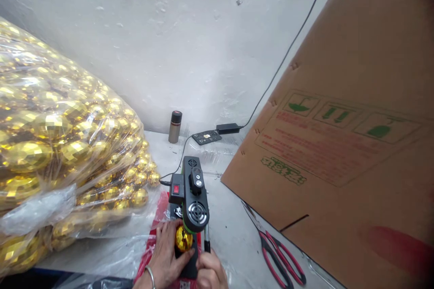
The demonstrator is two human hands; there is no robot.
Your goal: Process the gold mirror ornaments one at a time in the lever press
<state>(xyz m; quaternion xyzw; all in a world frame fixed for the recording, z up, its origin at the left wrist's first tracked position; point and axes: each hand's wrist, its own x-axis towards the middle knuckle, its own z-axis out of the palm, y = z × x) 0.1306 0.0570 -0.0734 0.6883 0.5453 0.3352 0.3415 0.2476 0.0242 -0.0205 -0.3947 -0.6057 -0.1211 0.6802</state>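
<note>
My left hand (167, 252), with a metal bangle at the wrist, has its fingers and thumb closed round a shiny gold faceted ball (184, 239). The ball rests on the black base of a small bench drill press (196, 194), directly beneath its head. Any bit or tip is hidden from this angle. To the right, my right hand (210, 271) is wrapped round the black-gripped lever handle (207, 244) of the machine. A red switch (176, 188) shows on the box at the machine's left side.
A large clear bag (71, 135) of gold balls fills the left. On the right leans a big cardboard box (339, 144), with red-and-black scissors (280, 255) beside it. Behind the machine are a spray-can-like cylinder (175, 127), a power adapter (228, 128) and its cable. Red plastic (153, 239) lies under the base.
</note>
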